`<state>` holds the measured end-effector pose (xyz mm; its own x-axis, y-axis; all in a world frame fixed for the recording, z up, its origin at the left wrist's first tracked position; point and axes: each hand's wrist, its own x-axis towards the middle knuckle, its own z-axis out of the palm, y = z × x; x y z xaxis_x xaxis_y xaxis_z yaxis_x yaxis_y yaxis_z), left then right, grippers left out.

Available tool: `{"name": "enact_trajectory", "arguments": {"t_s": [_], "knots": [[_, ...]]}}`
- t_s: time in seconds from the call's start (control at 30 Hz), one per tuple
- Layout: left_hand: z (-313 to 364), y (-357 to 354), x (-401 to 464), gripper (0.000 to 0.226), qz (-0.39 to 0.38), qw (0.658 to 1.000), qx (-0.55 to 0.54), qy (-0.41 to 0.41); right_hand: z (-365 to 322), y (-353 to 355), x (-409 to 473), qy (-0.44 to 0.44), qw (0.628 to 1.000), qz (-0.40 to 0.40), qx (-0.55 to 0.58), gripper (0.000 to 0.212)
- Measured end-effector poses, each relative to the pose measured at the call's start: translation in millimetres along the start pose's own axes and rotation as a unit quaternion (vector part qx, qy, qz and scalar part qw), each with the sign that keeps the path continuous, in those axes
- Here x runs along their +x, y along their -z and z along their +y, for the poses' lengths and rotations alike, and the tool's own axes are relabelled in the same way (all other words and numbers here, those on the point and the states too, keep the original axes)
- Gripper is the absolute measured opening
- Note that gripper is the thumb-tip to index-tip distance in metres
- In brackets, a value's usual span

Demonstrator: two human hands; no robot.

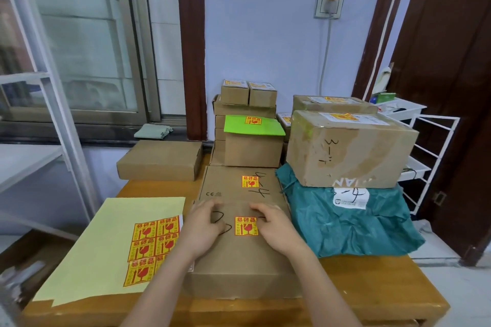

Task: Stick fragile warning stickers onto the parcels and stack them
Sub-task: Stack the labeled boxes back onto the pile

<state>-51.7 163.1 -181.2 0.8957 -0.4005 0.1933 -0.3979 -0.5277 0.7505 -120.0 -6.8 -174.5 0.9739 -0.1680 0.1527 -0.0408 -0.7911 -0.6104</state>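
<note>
Left hand (203,225) and right hand (276,228) flat on near parcel (239,268), fragile sticker (246,226) between them. Sticker sheet (106,247) just left of left hand; green bag (350,223) right of right hand.

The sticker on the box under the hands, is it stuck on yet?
Stuck on: the sticker lies flat on the box.

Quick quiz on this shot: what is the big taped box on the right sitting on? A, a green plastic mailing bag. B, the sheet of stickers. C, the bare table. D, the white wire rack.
A: the big taped box rests on the crumpled green plastic mailing bag, whose white label peeks out just beneath the box's front edge.
</note>
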Motion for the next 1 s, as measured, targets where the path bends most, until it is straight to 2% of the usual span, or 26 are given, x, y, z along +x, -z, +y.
{"name": "enact_trajectory", "arguments": {"t_s": [0.17,0.33,0.4,0.57,0.7,0.9,1.0], "knots": [[-4.5,-2.2,2.4,0.033,0.01,1.0,-0.009,0.004,-4.4,-7.3,10.0,0.002,0.998,0.031,-0.056,0.037],[-5.0,0.6,12.3,0.018,0.003,0.985,-0.159,0.067,-10.4,-10.0,26.9,0.001,0.992,0.053,-0.111,0.031],[-3.2,4.1,15.8,0.013,0.01,0.979,-0.186,0.076,-14.4,-11.5,33.7,-0.002,0.991,0.053,-0.123,0.03],[-8.2,19.1,28.4,0.01,0.065,0.981,-0.171,0.058,-30.3,-18.8,54.8,0.004,0.992,0.031,-0.12,0.028],[-17.9,45.9,43.7,0.014,0.133,0.984,-0.112,0.042,-46.7,-31.1,76.4,0.019,0.998,0.028,-0.043,0.028],[-52.6,90.2,69.2,0.025,0.203,0.97,-0.071,0.109,-67.7,-43.9,115.3,-0.005,0.999,0.024,0.044,0.025],[-67.9,109.2,88.2,0.03,0.229,0.962,-0.055,0.136,-75.2,-48.3,136.1,-0.007,0.997,0.015,0.073,0.031]]}}
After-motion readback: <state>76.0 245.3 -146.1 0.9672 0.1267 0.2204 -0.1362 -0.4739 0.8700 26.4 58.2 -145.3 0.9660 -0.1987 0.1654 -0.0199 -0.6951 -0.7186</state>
